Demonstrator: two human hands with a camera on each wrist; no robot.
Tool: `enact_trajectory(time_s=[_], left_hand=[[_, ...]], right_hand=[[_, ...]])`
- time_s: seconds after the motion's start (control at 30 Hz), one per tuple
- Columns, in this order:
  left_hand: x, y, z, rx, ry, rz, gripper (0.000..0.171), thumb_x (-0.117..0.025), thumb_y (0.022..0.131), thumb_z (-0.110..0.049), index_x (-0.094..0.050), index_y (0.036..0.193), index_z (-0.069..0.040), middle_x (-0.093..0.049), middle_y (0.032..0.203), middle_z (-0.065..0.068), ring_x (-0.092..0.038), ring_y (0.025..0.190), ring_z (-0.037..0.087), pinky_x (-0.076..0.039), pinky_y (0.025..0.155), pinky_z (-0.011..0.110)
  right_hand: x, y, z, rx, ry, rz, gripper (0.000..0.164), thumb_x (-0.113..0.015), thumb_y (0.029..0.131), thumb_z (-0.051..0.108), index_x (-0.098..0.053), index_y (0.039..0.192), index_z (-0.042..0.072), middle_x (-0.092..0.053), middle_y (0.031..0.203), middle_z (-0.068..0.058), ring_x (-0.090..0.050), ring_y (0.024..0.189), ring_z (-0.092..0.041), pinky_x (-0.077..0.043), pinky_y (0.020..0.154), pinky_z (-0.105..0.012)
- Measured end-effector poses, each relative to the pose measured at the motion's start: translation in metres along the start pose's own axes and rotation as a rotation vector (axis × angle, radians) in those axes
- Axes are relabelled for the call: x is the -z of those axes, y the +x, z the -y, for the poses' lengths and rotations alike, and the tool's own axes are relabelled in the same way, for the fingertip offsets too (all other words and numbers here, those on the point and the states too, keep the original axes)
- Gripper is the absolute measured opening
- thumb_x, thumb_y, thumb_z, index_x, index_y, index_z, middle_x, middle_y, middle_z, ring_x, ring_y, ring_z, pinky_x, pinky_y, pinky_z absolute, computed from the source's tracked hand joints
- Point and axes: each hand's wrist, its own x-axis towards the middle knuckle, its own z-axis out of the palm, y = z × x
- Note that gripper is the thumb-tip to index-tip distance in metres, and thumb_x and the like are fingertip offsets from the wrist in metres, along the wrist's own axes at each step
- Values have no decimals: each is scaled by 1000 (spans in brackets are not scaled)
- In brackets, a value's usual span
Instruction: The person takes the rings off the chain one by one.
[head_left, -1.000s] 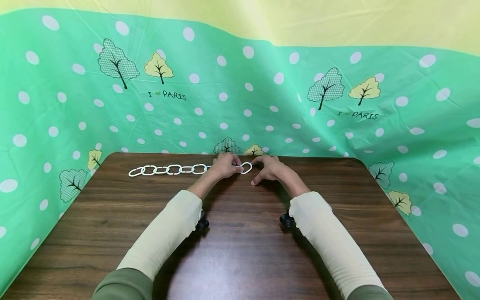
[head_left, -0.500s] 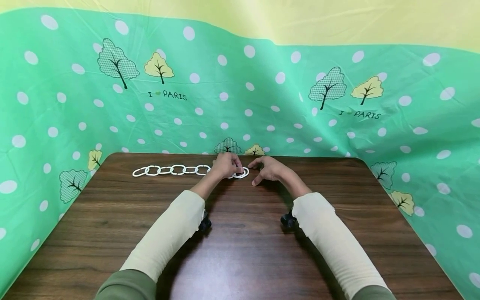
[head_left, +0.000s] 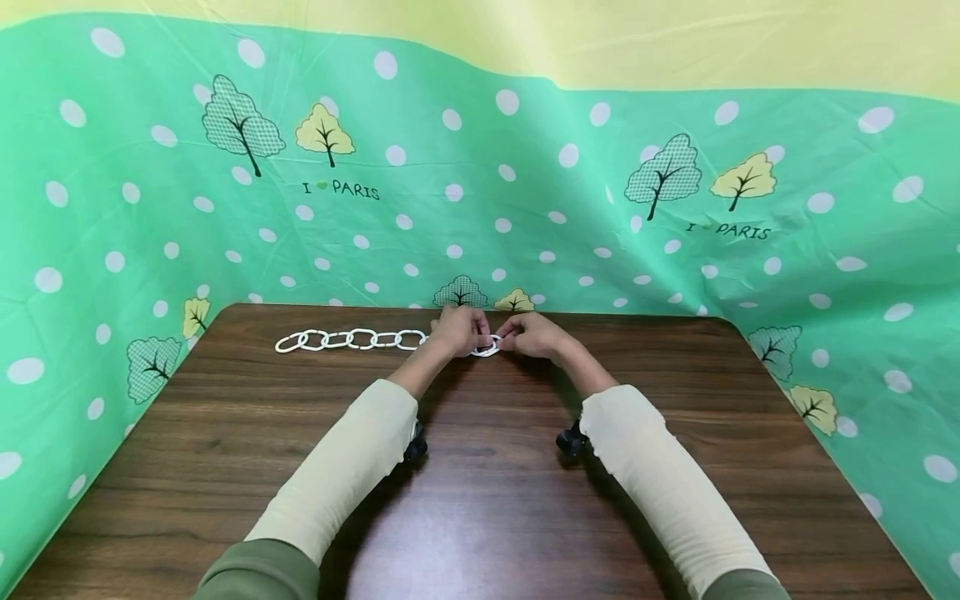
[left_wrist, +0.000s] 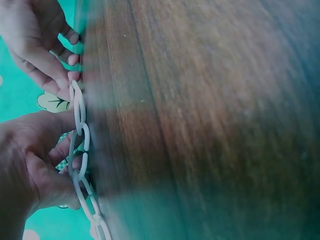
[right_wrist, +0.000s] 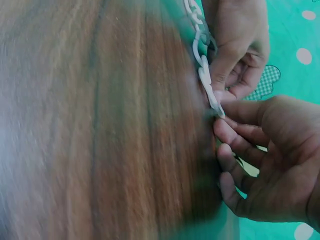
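Observation:
A chain of white, oval plastic-looking links (head_left: 362,338) stretches in a row along the far part of the table. Over its right end, my left hand (head_left: 456,332) pinches a link between thumb and fingers. Just to the right, my right hand (head_left: 536,337) pinches the tip of the last link, thumb and forefinger together. In the left wrist view the chain (left_wrist: 80,107) passes by the left palm up to the right fingertips. From the right wrist, the end link (right_wrist: 210,92) shows with both hands' fingertips at it. Part of the chain is hidden behind the left hand.
The dark wood-grain table (head_left: 480,483) has its far edge close behind the hands. Behind it hangs a green cloth (head_left: 480,167) with white dots and printed trees. Black wrist cameras (head_left: 572,442) sit under the cream sleeves.
The chain has slid a little to the right. Its end link, earlier spread out, now overlaps its neighbour. My right hand's fingers, spread apart before, have come together on the end link.

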Motion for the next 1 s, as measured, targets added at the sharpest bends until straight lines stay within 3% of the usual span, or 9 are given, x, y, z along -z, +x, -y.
enact_trajectory(time_s=[0.17,0.27,0.43,0.53,0.63,0.67,0.77,1.0], left_hand=[[10,-14,-7,1,-74,31,23,-91,98,-32,-75,88,-18,-71,92,6,-49,144,41,-30,129,70],[10,-9,-1,5,-48,63,22,-87,102,-36,-76,91,-20,-75,95,5,-47,149,45,-30,131,74],[13,-3,2,-1,-12,121,21,-83,104,-41,-80,92,-25,-76,104,1,-47,149,46,-30,130,77],[18,-3,2,-39,6,143,21,-82,105,-43,-82,95,-25,-77,101,-3,-59,131,37,-46,121,64],[31,-20,-8,-63,-27,167,21,-81,107,-37,-84,103,-17,-80,99,-1,-65,106,24,-55,99,43],[34,-25,-11,-76,-36,174,21,-81,107,-35,-84,105,-14,-80,98,1,-65,98,20,-55,91,37],[47,-44,-22,-96,-87,194,19,-80,107,-25,-83,110,-6,-80,99,4,-62,90,14,-51,81,26],[50,-48,-17,-154,-126,216,17,-81,106,-19,-81,110,-3,-78,95,2,-61,85,9,-48,77,21]], right_hand=[[-6,2,2,-73,41,-40,22,-77,105,14,-77,122,0,-72,122,-13,-58,108,-22,-47,91,-30],[-8,2,3,-96,46,-52,23,-77,104,15,-77,122,0,-71,128,-15,-58,114,-24,-46,95,-31],[-8,1,5,-104,50,-69,23,-75,103,13,-76,121,-1,-70,125,-14,-58,110,-24,-46,90,-29],[-8,0,6,-98,57,-78,21,-73,102,11,-75,119,-1,-69,121,-13,-58,106,-24,-45,86,-28],[-9,-1,6,-81,68,-86,20,-72,101,9,-74,118,-3,-69,117,-14,-57,102,-23,-45,83,-27],[-9,-1,5,-76,70,-89,20,-72,100,8,-74,117,-3,-69,115,-13,-57,101,-22,-45,82,-27],[-9,-1,3,-69,76,-104,20,-73,99,7,-75,117,-3,-69,108,-10,-57,94,-19,-45,79,-26],[-8,-3,0,-67,95,-127,19,-75,100,8,-73,117,-1,-63,92,-1,-55,85,-15,-45,74,-25]])
